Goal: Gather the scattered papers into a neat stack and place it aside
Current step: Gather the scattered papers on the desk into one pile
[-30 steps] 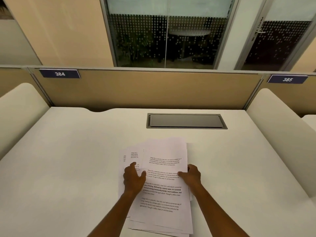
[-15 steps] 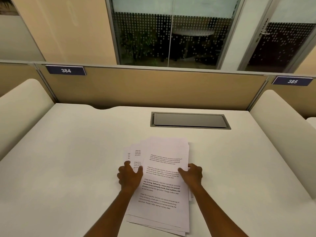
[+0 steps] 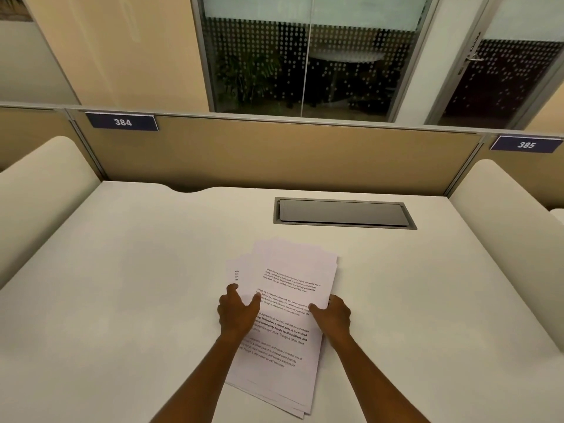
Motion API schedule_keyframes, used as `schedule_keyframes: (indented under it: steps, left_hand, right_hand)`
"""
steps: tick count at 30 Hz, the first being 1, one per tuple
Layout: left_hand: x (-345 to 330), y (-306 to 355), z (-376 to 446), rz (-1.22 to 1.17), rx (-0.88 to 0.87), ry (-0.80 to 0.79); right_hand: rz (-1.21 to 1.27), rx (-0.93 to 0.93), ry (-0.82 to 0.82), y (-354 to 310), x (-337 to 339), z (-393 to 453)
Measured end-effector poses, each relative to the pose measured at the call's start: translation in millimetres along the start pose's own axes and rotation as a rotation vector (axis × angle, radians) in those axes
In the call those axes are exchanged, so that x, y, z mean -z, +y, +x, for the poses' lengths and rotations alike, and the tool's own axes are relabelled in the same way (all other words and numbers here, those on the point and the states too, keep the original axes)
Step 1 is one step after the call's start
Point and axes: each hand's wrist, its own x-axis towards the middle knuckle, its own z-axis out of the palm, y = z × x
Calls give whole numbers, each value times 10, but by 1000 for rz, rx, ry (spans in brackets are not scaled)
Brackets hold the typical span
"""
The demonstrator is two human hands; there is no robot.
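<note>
A loose pile of printed white papers lies on the white desk, near its middle, tilted a little clockwise. Sheet edges fan out at the pile's upper left and lower right corners. My left hand grips the pile's left edge, thumb on top of the sheets. My right hand grips the right edge, thumb on the top sheet. Both forearms reach in from the bottom of the view.
A grey cable hatch is set into the desk behind the papers. A tan partition with signs 384 and 385 closes the back. Cream rounded side dividers stand left and right.
The fanned sheets at the upper left have been pushed in under the top sheet, so the pile is tighter. Both hands stay on the pile's sides; the pile has turned slightly clockwise.
</note>
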Motion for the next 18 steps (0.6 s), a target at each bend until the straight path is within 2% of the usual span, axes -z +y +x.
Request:
schedule_keyframes:
  steps: [11,18]
  left_hand:
    - [120,-60,33,40,75,76]
    - [287,-28,169,-2,186,37]
  right_hand:
    - [41,-58,-24,-63,-115,-56]
    - [-28,-43,-67,-146,-223,-126]
